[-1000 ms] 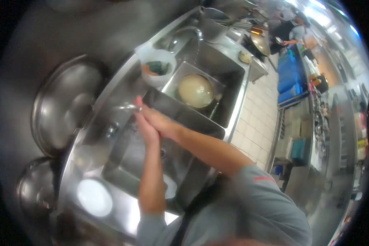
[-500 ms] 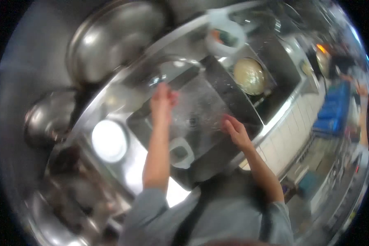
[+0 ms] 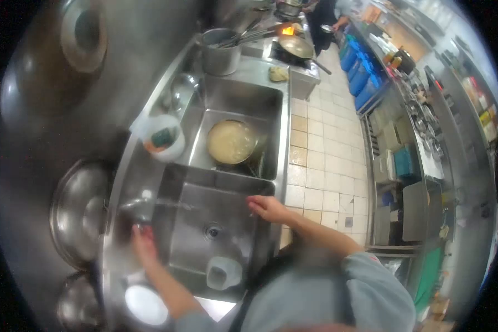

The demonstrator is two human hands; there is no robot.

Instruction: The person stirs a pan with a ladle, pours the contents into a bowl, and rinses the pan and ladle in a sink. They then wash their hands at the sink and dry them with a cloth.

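Note:
My left hand (image 3: 144, 246) reaches to the tap (image 3: 141, 209) on the sink's back ledge. Its fingers are closed at the handle by the tap's base, somewhat blurred. Over the near basin (image 3: 191, 227), by its right wall, my right hand (image 3: 264, 208) has its fingers curled in, with nothing visible in them. A white plastic scoop or jug (image 3: 223, 273) lies in that basin near the drain (image 3: 212, 231). In the far basin is a round pan (image 3: 231, 142) of cloudy, yellowish liquid. A white container (image 3: 169, 149) with a green and orange sponge stands on the ledge.
A tall metal pot (image 3: 220, 52) with utensils stands beyond the far basin, near a folded cloth (image 3: 278, 74). A pan (image 3: 296, 47) sits on the stove by a flame. Large lids (image 3: 83, 213) lean at left. Another person (image 3: 323, 19) stands far off beside blue bins (image 3: 365, 83).
My view has turned to the right, so the sinks now run away from me and the stove shows. My left hand stays at the tap; my right hand remains over the near basin.

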